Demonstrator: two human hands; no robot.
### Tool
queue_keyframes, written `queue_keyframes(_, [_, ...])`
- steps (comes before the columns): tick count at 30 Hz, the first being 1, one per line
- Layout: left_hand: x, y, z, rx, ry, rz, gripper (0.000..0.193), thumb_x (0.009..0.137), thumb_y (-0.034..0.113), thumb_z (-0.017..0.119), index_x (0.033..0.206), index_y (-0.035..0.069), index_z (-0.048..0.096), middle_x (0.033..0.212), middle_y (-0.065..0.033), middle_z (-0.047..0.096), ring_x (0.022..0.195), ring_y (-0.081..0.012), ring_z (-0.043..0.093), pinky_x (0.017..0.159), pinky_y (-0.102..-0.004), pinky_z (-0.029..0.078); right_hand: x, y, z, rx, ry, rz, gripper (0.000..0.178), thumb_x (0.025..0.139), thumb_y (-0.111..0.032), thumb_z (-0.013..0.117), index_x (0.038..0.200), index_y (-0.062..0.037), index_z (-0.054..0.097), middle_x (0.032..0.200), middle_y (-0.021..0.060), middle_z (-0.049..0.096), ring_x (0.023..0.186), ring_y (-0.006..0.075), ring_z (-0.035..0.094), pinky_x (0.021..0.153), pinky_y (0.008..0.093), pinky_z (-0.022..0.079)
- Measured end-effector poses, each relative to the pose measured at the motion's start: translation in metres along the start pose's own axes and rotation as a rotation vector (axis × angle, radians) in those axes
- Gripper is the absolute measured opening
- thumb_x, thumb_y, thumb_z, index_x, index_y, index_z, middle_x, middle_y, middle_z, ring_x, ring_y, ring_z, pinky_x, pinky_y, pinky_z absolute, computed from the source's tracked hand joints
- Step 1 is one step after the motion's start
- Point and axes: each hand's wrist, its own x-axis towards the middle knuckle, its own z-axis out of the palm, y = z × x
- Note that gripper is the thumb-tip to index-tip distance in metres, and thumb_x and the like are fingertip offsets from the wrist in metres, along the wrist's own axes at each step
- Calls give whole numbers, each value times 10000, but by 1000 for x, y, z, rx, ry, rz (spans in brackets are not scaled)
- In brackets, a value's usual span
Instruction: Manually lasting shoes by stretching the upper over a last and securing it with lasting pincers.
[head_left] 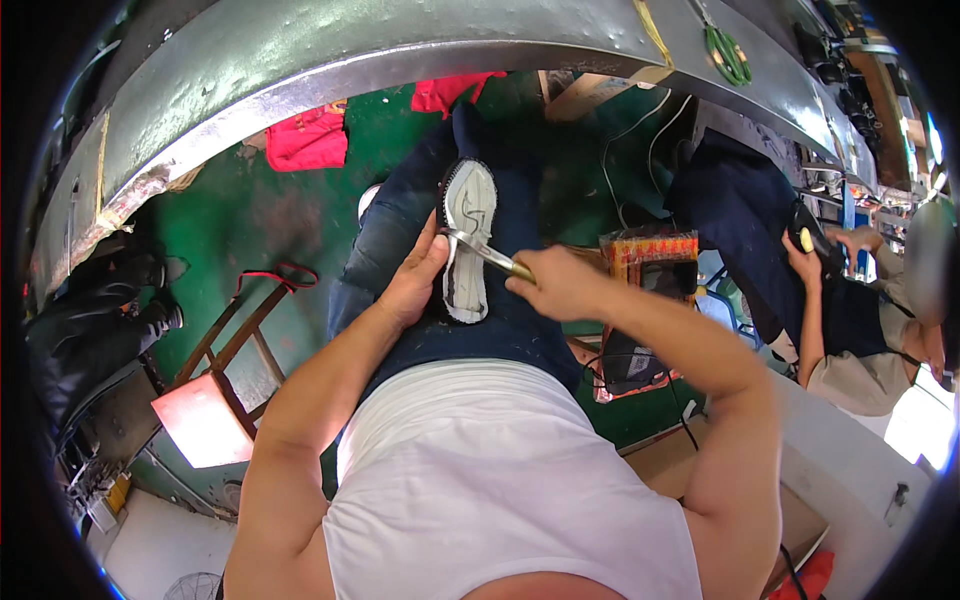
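A shoe (466,285) lies sole side up across my lap, its bottom whitish and its rim dark and ruffled at the toe. My left hand (418,275) grips its left side, the thumb pressed near the edge. My right hand (556,282) is wrapped round the handle of silver metal pincers (487,254). Their curved head touches the shoe's left edge, right by my left thumb. The exact shape of the jaws is too small to make out.
A grey metal bench edge (400,55) curves across the front, with green-handled scissors (728,56) on it. Red cloths (308,138) lie on the green floor. A wooden stool (215,410) stands left, a patterned box (648,290) right. Another person's hand (803,262) holds a dark shoe.
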Motion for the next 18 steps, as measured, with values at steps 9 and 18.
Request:
queue_keyframes(9, [10,1,20,372,133,142,770,1007,216,588,1606,110,117,1551,-131,366,1397,-184,361,1140,-296,292,-10,16,-2,128,21,38,259,912,-199,647,1015,32,596,847,205,639,807,366,648,744,435,530])
queue_keyframes(18, [12,8,23,389,181,129,733,1006,159,551,1602,92,130,1519,-146,417,1373,-196,406,1129,-291,312,13,33,12,234,148,-18,286,920,-265,651,978,13,620,830,253,648,820,452,631,736,477,490])
